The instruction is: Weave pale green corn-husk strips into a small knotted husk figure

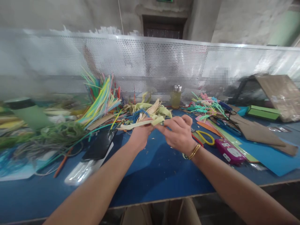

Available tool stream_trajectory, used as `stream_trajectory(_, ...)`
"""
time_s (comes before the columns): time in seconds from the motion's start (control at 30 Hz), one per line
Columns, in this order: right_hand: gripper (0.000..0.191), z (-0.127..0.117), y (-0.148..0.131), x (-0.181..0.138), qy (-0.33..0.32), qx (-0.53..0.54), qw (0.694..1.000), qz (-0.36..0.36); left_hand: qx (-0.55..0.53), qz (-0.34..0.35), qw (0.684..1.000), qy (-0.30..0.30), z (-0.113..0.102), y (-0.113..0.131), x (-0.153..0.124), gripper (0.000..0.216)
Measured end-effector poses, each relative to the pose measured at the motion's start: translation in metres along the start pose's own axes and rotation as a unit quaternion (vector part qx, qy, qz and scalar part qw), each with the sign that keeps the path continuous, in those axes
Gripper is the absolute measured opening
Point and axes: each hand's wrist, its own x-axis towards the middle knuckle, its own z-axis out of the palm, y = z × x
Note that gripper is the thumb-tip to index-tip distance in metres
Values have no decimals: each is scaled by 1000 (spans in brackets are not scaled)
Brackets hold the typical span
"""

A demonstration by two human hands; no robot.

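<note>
Both hands meet over the blue table (154, 175), pinching one pale yellow-green strip of leaf or paper (138, 124). My left hand (139, 136) is closed around the strip near its middle. My right hand (179, 132), with a gold bracelet on the wrist, pinches the strip's right end between thumb and fingers. Just behind the hands lies a heap of dried husk-like leaves with a blue cord (150, 111).
A fan of coloured straws (102, 100) and green fibre (56, 132) lie at the left, with a black phone (100, 145). Yellow-handled scissors (203, 137), a pink box (228, 151), paper sheets and a small jar (176, 97) sit at the right. A perforated metal screen (164, 65) backs the table.
</note>
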Motion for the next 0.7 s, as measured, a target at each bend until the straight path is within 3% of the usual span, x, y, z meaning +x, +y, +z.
stream_trajectory(0.13, 38, -8, 4, 0, 65, 58, 996, -7, -51, -67, 996, -15, 1, -3, -2, 22)
stream_trajectory(0.3, 34, -5, 22, 2, 115, 116, 969, 186, -50, -101, 993, -26, 1, -3, -2, 17)
stream_trajectory(0.4, 27, 2, 33, 2, 110, 162, 948, 249, -47, -109, 992, -42, -1, -1, -1, 16)
stream_trajectory(0.57, 19, 15, 36, 1, 39, 259, 940, 218, -99, -162, 975, -115, -4, 4, -3, 18)
stream_trajectory(0.7, 24, 13, 28, 3, 13, 294, 940, 174, -98, -183, 969, -133, -5, 4, -4, 20)
